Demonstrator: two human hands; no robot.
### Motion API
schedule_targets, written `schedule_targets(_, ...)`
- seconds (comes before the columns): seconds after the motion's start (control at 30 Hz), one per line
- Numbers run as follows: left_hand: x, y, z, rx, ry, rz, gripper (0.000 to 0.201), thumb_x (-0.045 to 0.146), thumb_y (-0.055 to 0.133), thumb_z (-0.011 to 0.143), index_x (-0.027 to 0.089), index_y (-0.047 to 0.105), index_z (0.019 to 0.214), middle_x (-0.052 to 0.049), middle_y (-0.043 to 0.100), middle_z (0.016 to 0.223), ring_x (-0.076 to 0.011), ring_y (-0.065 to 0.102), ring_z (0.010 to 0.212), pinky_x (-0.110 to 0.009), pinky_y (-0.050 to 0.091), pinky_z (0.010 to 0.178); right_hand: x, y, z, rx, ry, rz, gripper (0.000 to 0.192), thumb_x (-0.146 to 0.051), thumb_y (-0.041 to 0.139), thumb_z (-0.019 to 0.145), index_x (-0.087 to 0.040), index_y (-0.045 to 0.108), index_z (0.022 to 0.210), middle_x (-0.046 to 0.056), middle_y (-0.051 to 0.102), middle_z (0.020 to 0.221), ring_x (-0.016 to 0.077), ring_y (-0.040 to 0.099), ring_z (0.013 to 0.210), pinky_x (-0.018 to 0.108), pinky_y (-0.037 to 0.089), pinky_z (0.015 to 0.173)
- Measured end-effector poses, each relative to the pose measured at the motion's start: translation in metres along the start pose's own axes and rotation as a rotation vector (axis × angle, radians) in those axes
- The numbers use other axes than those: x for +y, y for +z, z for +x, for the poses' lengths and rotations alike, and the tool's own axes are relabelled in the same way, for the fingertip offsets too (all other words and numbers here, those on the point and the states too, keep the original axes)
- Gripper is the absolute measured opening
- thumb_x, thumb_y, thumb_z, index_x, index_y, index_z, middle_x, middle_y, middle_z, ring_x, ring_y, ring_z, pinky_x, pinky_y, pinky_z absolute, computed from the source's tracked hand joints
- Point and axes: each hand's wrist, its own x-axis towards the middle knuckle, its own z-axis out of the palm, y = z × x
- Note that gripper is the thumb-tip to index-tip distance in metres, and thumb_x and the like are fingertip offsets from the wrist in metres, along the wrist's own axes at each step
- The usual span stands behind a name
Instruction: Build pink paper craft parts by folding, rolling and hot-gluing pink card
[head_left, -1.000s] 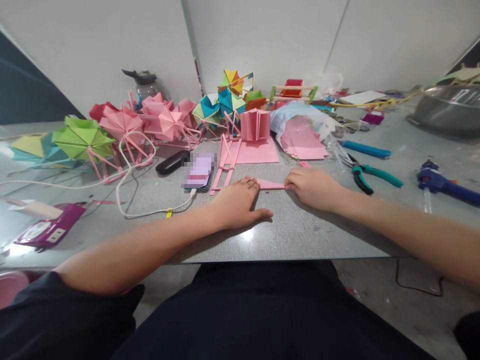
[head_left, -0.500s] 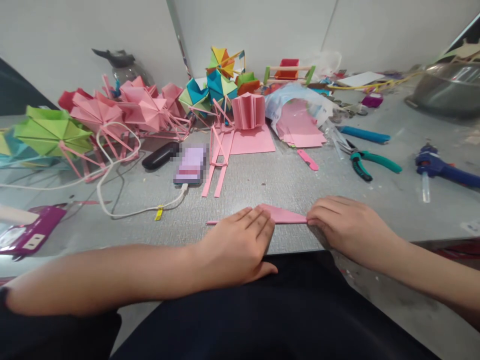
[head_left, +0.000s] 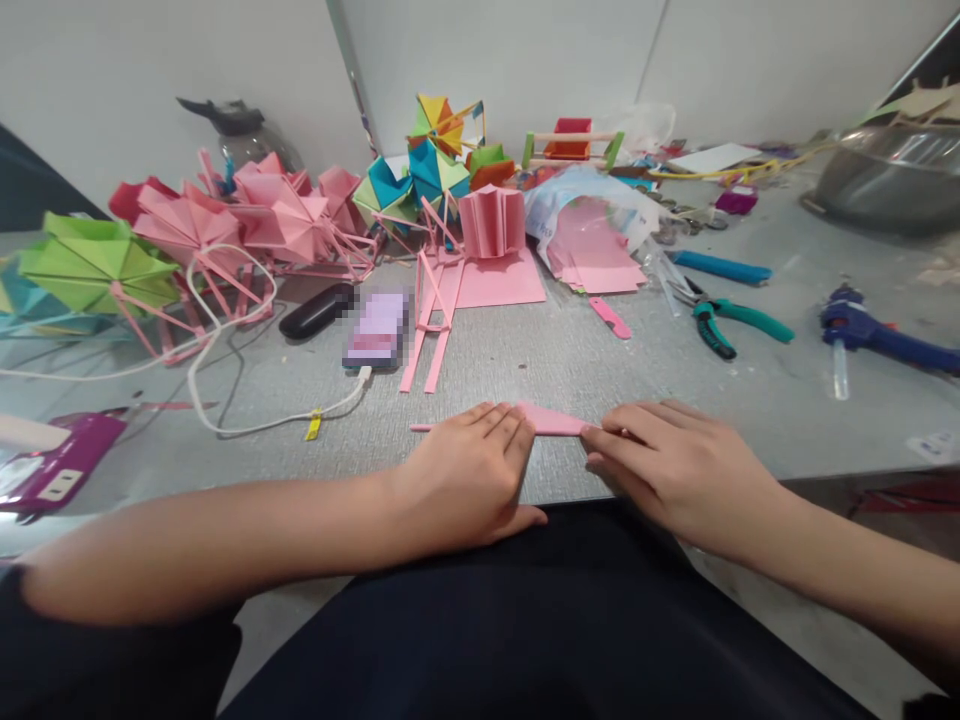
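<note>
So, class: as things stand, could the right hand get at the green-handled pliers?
Probably yes: the right hand lies flat on the folded pink paper, and only bare table shows between it and the green-handled pliers.

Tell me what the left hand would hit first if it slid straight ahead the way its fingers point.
The left hand lies flat on the folded pink paper, fingers pointing away and slightly right. Beyond the paper's edge comes bare table; the loose pink strip probably comes first, though depth is unclear.
</note>
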Motion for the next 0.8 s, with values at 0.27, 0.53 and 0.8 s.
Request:
schedule_targets(0.27,0.0,-0.001,0.001,0.008,-0.063,0.088,0.1,0.082,0.06,0.101,-0.006,0.062,0.149,-0.036,0.065,0.154,-0.047,0.066,0.144,-0.055,0.052,0.121,0.009,0.009,0.007,-0.023,-0.022,0.004,0.04,-0.029,0.047,0.119,-0.016,0.08,0.101,0.007,0.074,0.086,0.0192,0.061,0.064,0.037,0.041,0.065)
schedule_targets(0.53,0.008,-0.009,-0.002,0.053,-0.021,0.195,0.079,0.078,0.072,0.097,0.002,0.078,0.118,-0.017,0.076,0.098,-0.0318,0.07,0.095,-0.046,0.056,0.091,0.01,0.014,0.007,-0.027,-0.016,0.022,0.042,-0.033,0.047,0.119,-0.016,0.08,0.099,0.006,0.07,0.084,0.0197,0.058,0.064,0.038,0.039,0.065)
schedule_targets(0.8,0.009,-0.012,0.002,-0.046,-0.069,0.147,0.085,0.074,0.067,0.102,0.004,0.062,0.151,-0.017,0.075,0.112,-0.0337,0.07,0.1,-0.043,0.048,0.077,0.01,0.011,0.006,-0.045,-0.022,0.037,0.034,-0.03,0.052,0.117,-0.015,0.08,0.104,0.008,0.072,0.088,0.0208,0.064,0.067,0.038,0.045,0.067)
